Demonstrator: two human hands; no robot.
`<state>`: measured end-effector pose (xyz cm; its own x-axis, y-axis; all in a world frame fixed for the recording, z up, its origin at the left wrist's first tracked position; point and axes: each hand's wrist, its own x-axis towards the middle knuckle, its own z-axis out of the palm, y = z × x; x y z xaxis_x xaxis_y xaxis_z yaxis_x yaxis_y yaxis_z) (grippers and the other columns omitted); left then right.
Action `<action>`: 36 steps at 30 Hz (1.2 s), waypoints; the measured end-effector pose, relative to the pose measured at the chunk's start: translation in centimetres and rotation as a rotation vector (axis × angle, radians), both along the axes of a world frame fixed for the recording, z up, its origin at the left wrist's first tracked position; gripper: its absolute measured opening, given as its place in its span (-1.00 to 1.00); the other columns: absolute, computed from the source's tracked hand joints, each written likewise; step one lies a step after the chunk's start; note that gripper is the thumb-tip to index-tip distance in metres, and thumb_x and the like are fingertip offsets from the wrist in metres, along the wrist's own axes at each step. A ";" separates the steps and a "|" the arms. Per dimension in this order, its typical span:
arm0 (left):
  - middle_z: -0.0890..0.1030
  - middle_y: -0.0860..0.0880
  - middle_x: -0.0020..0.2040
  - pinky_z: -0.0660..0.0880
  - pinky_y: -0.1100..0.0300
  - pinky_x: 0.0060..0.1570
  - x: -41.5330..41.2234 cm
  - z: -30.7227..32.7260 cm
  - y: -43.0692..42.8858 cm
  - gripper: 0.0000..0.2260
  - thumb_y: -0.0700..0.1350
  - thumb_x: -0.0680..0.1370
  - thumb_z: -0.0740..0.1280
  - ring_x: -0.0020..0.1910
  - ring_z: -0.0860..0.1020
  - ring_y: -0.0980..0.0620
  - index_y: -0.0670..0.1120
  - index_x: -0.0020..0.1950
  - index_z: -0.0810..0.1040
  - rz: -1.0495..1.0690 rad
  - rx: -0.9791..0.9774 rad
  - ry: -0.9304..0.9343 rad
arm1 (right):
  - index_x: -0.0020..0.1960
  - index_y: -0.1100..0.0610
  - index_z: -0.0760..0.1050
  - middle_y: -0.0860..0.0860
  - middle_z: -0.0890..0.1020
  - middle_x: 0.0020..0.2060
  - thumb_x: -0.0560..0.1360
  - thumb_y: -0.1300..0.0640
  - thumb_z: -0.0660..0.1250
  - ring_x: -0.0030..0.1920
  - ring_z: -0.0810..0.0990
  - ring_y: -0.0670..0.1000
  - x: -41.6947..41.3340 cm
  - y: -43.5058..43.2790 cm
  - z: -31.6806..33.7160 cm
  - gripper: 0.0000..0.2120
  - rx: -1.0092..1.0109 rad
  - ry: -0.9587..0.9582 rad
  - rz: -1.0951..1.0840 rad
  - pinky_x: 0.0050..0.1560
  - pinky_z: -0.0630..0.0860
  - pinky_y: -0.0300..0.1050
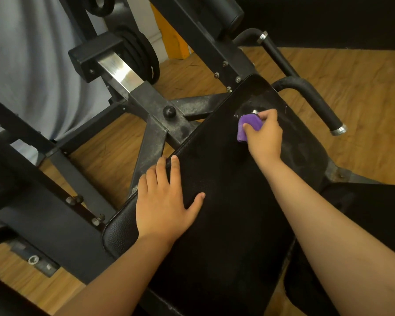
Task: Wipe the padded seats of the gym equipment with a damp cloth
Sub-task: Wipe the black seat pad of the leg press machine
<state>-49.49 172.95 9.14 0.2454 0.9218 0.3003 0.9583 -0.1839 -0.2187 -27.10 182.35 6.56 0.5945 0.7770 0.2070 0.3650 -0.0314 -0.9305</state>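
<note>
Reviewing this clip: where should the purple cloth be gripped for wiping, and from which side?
Grip the purple cloth across its bunched middle, from above, as the right hand does: it lies wadded on the padded seat, so only its top is open.

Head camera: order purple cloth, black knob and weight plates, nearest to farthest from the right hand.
1. Purple cloth, gripped in the right hand.
2. Black knob, on the frame to its left.
3. Weight plates, far upper left.
</note>
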 end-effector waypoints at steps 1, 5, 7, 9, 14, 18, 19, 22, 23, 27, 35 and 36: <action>0.37 -0.22 0.39 0.41 -0.10 0.22 0.0 0.0 0.0 -0.21 0.38 0.47 0.11 0.28 0.40 -0.22 -0.17 0.49 0.24 0.002 0.000 0.002 | 0.10 0.09 0.36 -0.05 0.52 -0.09 0.51 0.19 0.35 -0.13 0.53 -0.14 -0.3 0.1 0.3 -0.78 0.021 0.010 0.020 -0.28 0.36 -0.40; 0.37 -0.22 0.39 0.41 -0.11 0.22 0.1 0.0 0.0 -0.20 0.38 0.46 0.12 0.28 0.40 -0.22 -0.17 0.49 0.24 0.006 -0.002 0.008 | 0.09 0.09 0.38 -0.13 0.47 -0.19 0.51 0.20 0.36 -0.20 0.50 -0.18 -1.3 0.2 1.6 -0.79 0.079 0.062 0.179 -0.25 0.44 -0.38; 0.37 -0.23 0.39 0.41 -0.11 0.22 0.1 0.1 0.0 -0.20 0.38 0.46 0.12 0.27 0.40 -0.22 -0.17 0.49 0.24 0.007 -0.003 0.010 | 0.13 0.10 0.39 -0.13 0.48 -0.17 0.51 0.20 0.37 -0.18 0.51 -0.19 -1.6 0.6 2.0 -0.76 0.090 0.038 0.237 -0.23 0.46 -0.42; 0.38 -0.23 0.38 0.41 -0.11 0.22 0.1 0.1 0.0 -0.20 0.38 0.46 0.12 0.27 0.40 -0.23 -0.17 0.48 0.25 0.009 -0.002 0.009 | 0.14 0.09 0.38 -0.12 0.49 -0.12 0.51 0.20 0.36 -0.13 0.51 -0.19 -1.3 1.1 2.0 -0.75 0.082 0.021 0.226 -0.19 0.45 -0.43; 0.38 -0.23 0.38 0.40 -0.11 0.22 0.1 0.0 0.0 -0.20 0.38 0.46 0.13 0.27 0.40 -0.23 -0.17 0.48 0.25 0.013 0.000 0.005 | 0.15 0.09 0.38 -0.03 0.51 0.02 0.52 0.16 0.36 0.06 0.54 -0.06 1.5 1.7 0.7 -0.75 -0.006 0.022 0.022 -0.08 0.42 -0.32; 0.38 -0.22 0.38 0.40 -0.11 0.22 0.2 -0.1 0.0 -0.21 0.38 0.46 0.12 0.27 0.40 -0.22 -0.17 0.48 0.25 0.016 -0.006 0.004 | 0.13 0.09 0.38 -0.04 0.52 -0.01 0.51 0.16 0.37 -0.02 0.53 -0.11 1.1 1.1 0.5 -0.75 0.003 0.033 0.018 -0.15 0.39 -0.38; 0.38 -0.22 0.38 0.40 -0.11 0.22 0.2 -0.1 0.1 -0.21 0.38 0.46 0.12 0.27 0.40 -0.22 -0.17 0.48 0.26 0.015 -0.004 0.002 | 0.11 0.07 0.38 -0.06 0.52 -0.03 0.50 0.16 0.37 -0.06 0.53 -0.14 0.7 1.0 0.7 -0.76 0.024 0.046 0.050 -0.19 0.38 -0.41; 0.38 -0.23 0.38 0.41 -0.12 0.22 0.2 -0.2 0.1 -0.21 0.38 0.46 0.11 0.27 0.40 -0.23 -0.17 0.48 0.26 0.012 0.002 0.004 | 0.09 0.02 0.37 -0.16 0.48 -0.14 0.50 0.17 0.39 -0.16 0.50 -0.24 0.0 1.3 1.5 -0.75 0.050 0.064 0.174 -0.26 0.39 -0.44; 0.38 -0.23 0.38 0.41 -0.12 0.21 0.2 -0.1 0.1 -0.21 0.38 0.46 0.11 0.27 0.41 -0.23 -0.18 0.48 0.27 0.012 0.003 0.006 | 0.10 0.03 0.38 -0.17 0.47 -0.15 0.49 0.17 0.39 -0.17 0.49 -0.25 -0.1 1.6 1.9 -0.74 0.047 0.063 0.201 -0.26 0.40 -0.44; 0.39 -0.23 0.37 0.42 -0.12 0.20 0.3 -0.1 0.2 -0.20 0.39 0.46 0.09 0.27 0.41 -0.23 -0.17 0.48 0.26 0.023 -0.004 0.016 | 0.15 0.07 0.40 -0.08 0.49 -0.01 0.50 0.17 0.38 -0.02 0.50 -0.15 0.7 2.5 2.5 -0.73 0.015 0.052 0.136 -0.17 0.37 -0.40; 0.39 -0.16 0.38 0.41 -0.08 0.27 0.2 0.1 -0.1 -0.21 0.40 0.45 0.09 0.30 0.40 -0.16 -0.12 0.49 0.24 0.019 -0.020 -0.042 | 0.08 0.09 0.38 -0.03 0.50 -0.03 0.51 0.16 0.37 0.00 0.53 -0.06 1.5 0.6 0.2 -0.79 -0.076 0.122 -0.037 -0.18 0.34 -0.35; 0.38 -0.13 0.38 0.40 -0.07 0.28 0.1 0.3 -0.3 -0.23 0.39 0.45 0.10 0.32 0.39 -0.13 -0.10 0.49 0.24 0.014 -0.027 -0.067 | 0.08 0.09 0.39 -0.02 0.51 -0.03 0.51 0.17 0.37 0.00 0.54 -0.05 1.7 0.2 0.0 -0.79 -0.086 0.137 -0.029 -0.17 0.36 -0.32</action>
<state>-49.40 172.70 9.43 0.2121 0.9330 0.2906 0.9733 -0.1750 -0.1487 -25.39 182.58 6.51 0.6350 0.7705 0.0559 0.2323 -0.1215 -0.9650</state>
